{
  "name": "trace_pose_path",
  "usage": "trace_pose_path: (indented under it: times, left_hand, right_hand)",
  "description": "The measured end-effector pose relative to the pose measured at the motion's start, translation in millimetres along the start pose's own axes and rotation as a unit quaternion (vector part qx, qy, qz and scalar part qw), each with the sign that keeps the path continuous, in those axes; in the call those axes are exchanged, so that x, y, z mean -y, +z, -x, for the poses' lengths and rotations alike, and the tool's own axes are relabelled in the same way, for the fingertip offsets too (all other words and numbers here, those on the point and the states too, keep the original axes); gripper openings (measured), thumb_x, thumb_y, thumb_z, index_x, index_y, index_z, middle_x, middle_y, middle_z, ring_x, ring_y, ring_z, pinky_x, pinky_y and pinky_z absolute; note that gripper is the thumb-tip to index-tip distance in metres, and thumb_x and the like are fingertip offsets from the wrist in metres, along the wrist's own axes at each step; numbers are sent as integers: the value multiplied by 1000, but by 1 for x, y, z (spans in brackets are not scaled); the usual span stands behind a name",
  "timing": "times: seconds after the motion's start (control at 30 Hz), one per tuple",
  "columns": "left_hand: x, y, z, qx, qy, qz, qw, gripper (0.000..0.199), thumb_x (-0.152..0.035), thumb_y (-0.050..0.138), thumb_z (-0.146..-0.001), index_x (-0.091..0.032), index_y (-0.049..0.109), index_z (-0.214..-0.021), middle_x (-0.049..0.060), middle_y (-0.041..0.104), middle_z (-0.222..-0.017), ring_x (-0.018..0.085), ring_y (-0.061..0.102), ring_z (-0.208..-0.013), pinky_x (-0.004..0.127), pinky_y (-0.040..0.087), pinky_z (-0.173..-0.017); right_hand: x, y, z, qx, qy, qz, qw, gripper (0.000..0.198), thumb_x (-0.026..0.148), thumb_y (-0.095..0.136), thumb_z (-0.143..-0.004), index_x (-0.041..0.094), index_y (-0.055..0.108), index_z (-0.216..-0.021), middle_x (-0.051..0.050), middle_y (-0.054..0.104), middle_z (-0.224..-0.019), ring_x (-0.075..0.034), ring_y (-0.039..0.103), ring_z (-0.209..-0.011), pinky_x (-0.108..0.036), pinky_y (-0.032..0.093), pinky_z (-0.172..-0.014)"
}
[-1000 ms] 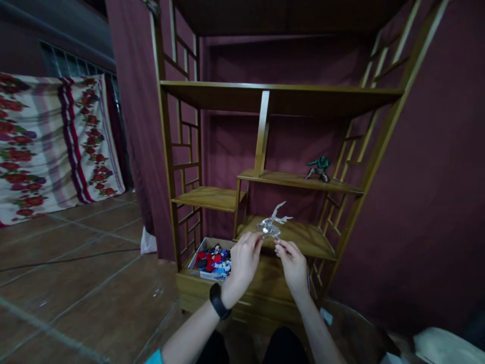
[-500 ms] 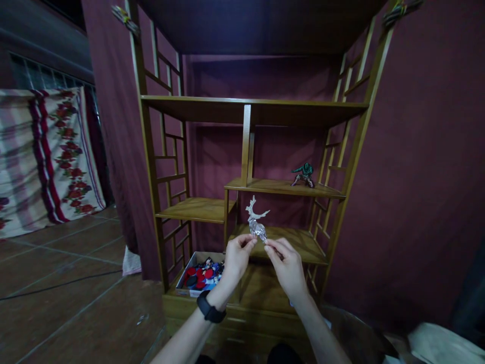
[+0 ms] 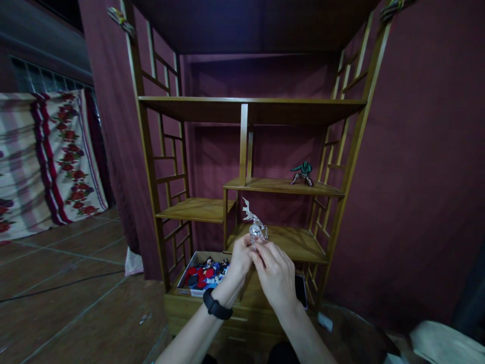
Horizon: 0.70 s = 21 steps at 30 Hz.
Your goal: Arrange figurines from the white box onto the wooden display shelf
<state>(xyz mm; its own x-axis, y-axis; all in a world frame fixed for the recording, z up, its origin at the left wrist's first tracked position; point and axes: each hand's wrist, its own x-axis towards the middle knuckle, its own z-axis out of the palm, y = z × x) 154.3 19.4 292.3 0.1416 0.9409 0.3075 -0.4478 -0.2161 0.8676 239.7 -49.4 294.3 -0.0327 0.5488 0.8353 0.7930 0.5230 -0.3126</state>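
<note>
A clear, glassy deer figurine point(image 3: 256, 230) with pale antlers stands upright above my fingertips, in front of the wooden shelf unit. My left hand point(image 3: 241, 255), with a black band on its wrist, pinches the figurine's lower part from the left. From the right, my right hand point(image 3: 273, 268) closes its fingers on the base, touching the left fingertips. The figurine's legs are mostly hidden by my fingers. Below and to the left, a cardboard box point(image 3: 185, 290) of small red, black and blue figures sits on the unit's bottom level.
The wooden shelf unit point(image 3: 200, 208) has stepped shelves. A green and brown crouching figure point(image 3: 302, 173) stands on its middle right shelf. A dark tablet-like object point(image 3: 301, 291) lies at the lower right. A floral cloth point(image 3: 71, 162) hangs at left.
The deer figurine has turned, so its antlers now point up and left. My right hand has moved left against my left hand, uncovering the dark flat object.
</note>
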Motion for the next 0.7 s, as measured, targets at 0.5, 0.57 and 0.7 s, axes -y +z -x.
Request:
trace_pose_path:
  times: [0.5,0.57,0.7]
  left_hand:
    - [8,-13,-3,-34,98,-162,981,19,-29,66,-63,-12,63,-71,2,61,-63,12,53,-58,23,42,-58]
    - [8,-16,-1,-42,124,-222,966,18,-29,63,-67,-13,63,-74,3,62,-66,13,54,-61,24,42,-59]
    - [4,-19,7,-74,162,-342,923,16,-29,60,-71,-16,65,-80,5,65,-76,16,58,-68,26,43,-64]
  right_hand:
    - [-31,-10,-6,-33,78,-50,995,28,35,40,-87,22,64,-95,-3,61,-80,-14,58,-71,-24,44,-68]
    - [-38,-9,-7,-32,94,-61,993,28,35,40,-87,22,64,-94,-4,62,-81,-14,58,-71,-24,44,-68]
    - [-47,-5,-5,-28,117,-71,990,28,35,40,-86,22,64,-95,-5,64,-85,-16,60,-74,-26,45,-69]
